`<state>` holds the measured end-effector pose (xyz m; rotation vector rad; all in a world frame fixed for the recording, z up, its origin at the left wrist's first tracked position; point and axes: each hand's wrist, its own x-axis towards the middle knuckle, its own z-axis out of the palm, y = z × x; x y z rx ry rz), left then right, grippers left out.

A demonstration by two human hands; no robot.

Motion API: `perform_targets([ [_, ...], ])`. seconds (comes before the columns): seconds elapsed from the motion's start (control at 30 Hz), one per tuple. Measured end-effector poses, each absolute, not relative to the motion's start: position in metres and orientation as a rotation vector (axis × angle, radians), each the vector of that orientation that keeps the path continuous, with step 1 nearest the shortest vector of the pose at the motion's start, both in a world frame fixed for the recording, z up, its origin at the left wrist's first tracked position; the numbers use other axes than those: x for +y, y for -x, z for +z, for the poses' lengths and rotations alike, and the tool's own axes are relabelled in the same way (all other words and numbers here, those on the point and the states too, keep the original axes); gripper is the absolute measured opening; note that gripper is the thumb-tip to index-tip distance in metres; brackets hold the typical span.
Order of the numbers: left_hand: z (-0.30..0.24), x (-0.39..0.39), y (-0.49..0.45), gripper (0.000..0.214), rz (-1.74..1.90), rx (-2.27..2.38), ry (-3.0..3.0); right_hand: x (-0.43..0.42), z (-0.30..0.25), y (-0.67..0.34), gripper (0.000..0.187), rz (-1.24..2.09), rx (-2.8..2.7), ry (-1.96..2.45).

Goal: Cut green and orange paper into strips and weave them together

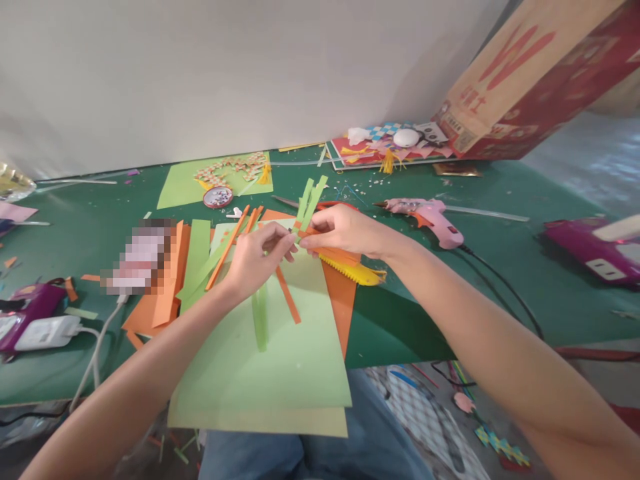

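Above light green paper sheets (270, 373), my left hand (260, 253) and my right hand (345, 230) meet fingertip to fingertip. Both are closed in a pinch on green and orange paper strips (311, 197) that cross each other. Two green ends stick up between the hands. Below the left hand an orange strip (289, 297) and a green strip (259, 317) show over the sheets. Loose orange strips (227, 247) lie by the left hand. Under the right hand is a yellow item with a toothed edge (355, 270); red-handled scissors (287, 201) lie partly hidden behind.
A pink glue gun (430, 217) with its cord lies to the right. Orange paper (167, 287) and a blurred-out phone (143, 257) on a cable are at left. Beaded work (235, 167), a small round dish (218, 196) and a paper bag (505, 87) stand farther back.
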<state>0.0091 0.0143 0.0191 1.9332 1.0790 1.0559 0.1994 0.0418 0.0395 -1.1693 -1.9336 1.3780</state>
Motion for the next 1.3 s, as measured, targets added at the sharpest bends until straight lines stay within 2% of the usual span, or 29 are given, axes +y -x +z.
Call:
perform_targets([
  [0.43, 0.0185, 0.0158, -0.0084, 0.021, 1.054, 1.119, -1.930, 0.0402, 0.0449, -0.1988, 0.024, 1.430, -1.786, 1.143],
  [0.93, 0.0173, 0.0154, -0.0098, 0.020, 1.026, 1.097, -1.946, 0.0437, 0.0425, -0.2027, 0.023, 1.364, -1.865, 1.216],
  [1.1, 0.0169, 0.0162, -0.0093, 0.021, 1.013, 1.097, -1.949, 0.0432, 0.0421, -0.2021, 0.025, 1.430, -1.856, 1.195],
  [1.3, 0.0195, 0.0144, -0.0096, 0.021, 1.024, 1.146, -1.905, 0.0399, 0.0465, -0.2018, 0.037, 1.255, -1.857, 1.208],
])
